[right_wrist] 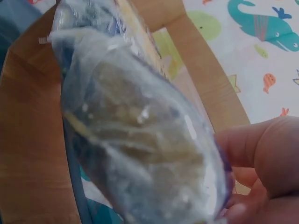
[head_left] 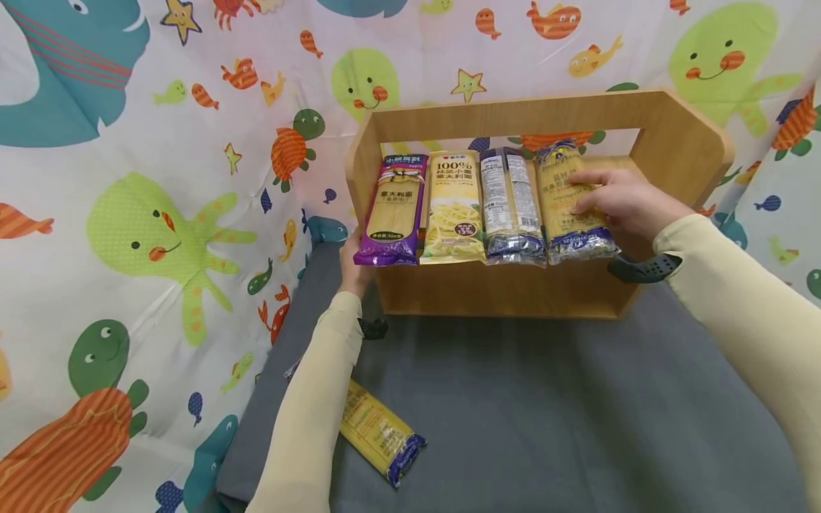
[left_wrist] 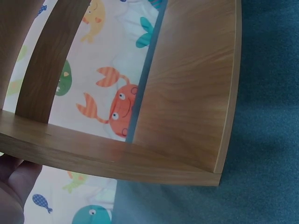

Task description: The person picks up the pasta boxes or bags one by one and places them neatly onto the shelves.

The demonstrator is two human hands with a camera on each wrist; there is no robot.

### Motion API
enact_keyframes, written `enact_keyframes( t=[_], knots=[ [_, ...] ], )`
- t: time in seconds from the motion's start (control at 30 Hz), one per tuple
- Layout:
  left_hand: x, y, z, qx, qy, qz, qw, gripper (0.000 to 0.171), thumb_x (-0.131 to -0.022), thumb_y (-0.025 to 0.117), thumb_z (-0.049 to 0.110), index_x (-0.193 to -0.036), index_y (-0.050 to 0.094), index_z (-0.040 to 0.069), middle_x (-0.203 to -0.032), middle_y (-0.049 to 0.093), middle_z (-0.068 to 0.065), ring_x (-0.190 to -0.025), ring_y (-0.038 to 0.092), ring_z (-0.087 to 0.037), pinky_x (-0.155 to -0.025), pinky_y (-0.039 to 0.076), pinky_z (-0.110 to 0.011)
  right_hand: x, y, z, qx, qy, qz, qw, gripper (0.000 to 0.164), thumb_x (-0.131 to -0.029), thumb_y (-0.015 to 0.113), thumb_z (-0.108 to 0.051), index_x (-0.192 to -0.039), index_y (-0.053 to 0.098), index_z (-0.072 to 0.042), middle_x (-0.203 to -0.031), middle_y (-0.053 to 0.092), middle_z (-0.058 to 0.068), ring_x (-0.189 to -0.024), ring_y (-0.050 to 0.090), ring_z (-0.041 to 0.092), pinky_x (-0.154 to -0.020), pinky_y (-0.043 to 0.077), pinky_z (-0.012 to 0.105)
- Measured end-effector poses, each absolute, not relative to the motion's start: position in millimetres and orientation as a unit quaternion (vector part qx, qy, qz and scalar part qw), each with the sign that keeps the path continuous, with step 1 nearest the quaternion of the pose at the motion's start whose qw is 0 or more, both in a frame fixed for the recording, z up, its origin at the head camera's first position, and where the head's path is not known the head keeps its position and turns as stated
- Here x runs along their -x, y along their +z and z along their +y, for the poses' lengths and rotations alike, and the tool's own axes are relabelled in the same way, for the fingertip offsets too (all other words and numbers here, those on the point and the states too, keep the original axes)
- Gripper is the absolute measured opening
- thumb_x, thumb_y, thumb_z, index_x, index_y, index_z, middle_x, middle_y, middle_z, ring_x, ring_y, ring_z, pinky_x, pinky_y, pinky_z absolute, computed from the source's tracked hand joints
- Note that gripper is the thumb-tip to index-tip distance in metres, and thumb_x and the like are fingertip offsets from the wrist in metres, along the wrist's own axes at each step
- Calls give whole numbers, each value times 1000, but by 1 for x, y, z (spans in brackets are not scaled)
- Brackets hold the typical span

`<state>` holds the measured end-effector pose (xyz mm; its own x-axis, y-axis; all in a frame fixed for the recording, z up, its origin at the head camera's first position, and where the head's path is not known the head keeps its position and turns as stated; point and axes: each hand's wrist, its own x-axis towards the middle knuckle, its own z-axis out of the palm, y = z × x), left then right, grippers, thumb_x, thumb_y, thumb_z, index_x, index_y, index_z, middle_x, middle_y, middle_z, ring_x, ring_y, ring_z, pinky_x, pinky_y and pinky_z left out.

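A wooden shelf [head_left: 500, 292] holds a row of pasta packets. At its left end is a purple pasta packet [head_left: 391, 214], then a cream-yellow pasta packet [head_left: 452, 203] and a dark blue and clear pasta packet [head_left: 509, 199]. My right hand [head_left: 625, 203] grips the yellow spaghetti packet [head_left: 571, 221] at the row's right end. In the right wrist view, thumb and fingers hold the edge of that packet's clear wrapping [right_wrist: 140, 140]. My left hand [head_left: 355, 267] holds the shelf's left side panel [left_wrist: 93, 154]; the packet and panel partly hide its fingers.
Another yellow spaghetti packet [head_left: 381, 434] lies on the grey table cloth [head_left: 513, 413], partly under my left forearm. Behind the shelf hangs a curtain [head_left: 224, 128] printed with sea animals. The shelf's right side panel [head_left: 683, 146] stands beyond my right hand.
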<state>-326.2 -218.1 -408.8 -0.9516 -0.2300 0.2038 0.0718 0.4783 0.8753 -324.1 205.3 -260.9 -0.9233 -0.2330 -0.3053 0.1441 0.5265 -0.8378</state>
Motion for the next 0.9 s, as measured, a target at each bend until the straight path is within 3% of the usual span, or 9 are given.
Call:
enact_keyframes(
  t=[0.4, 0.57, 0.67, 0.77, 0.9],
  knots=[
    [326, -408, -217, -49, -505, -849, 148, 60, -98, 59, 46, -150, 50, 16, -146, 60, -13, -129, 60, -36, -110, 48, -56, 335, -255, 201, 58, -433, 870, 230, 76, -104, 51, -11, -164, 5, -14, -146, 31, 29, -89, 64, 13, -74, 59, 27],
    [324, -409, -214, -51, -509, -847, 147, 62, -97, 60, 46, -151, 49, 16, -148, 59, -12, -132, 59, -35, -111, 47, -54, 332, -256, 201, 73, -414, 888, 187, 84, -99, 54, -4, -164, 1, -12, -148, 26, 30, -66, 48, 6, -59, 45, 21],
    [324, -409, -214, -54, -510, -846, 148, 62, -98, 59, 48, -151, 49, 18, -148, 59, -11, -132, 59, -34, -111, 48, -54, 332, -257, 203, 74, -404, 896, 170, 88, -98, 57, -5, -164, 0, -12, -152, 22, 31, -61, 40, 8, -53, 36, 23],
    [324, -408, -214, -57, -511, -845, 147, 61, -98, 58, 49, -151, 48, 20, -148, 59, -9, -132, 60, -33, -111, 48, -54, 333, -260, 206, 73, -413, 892, 170, 90, -99, 58, -6, -164, -5, -15, -158, 21, 34, -76, 50, 9, -57, 43, 21],
    [325, -409, -216, -61, -510, -846, 144, 62, -99, 57, 50, -152, 47, 21, -150, 58, -9, -134, 58, -33, -112, 46, -55, 332, -263, 207, 68, -415, 892, 163, 95, -100, 59, -9, -163, -12, -19, -153, 30, 36, -92, 55, 14, -62, 48, 23]
  ],
)
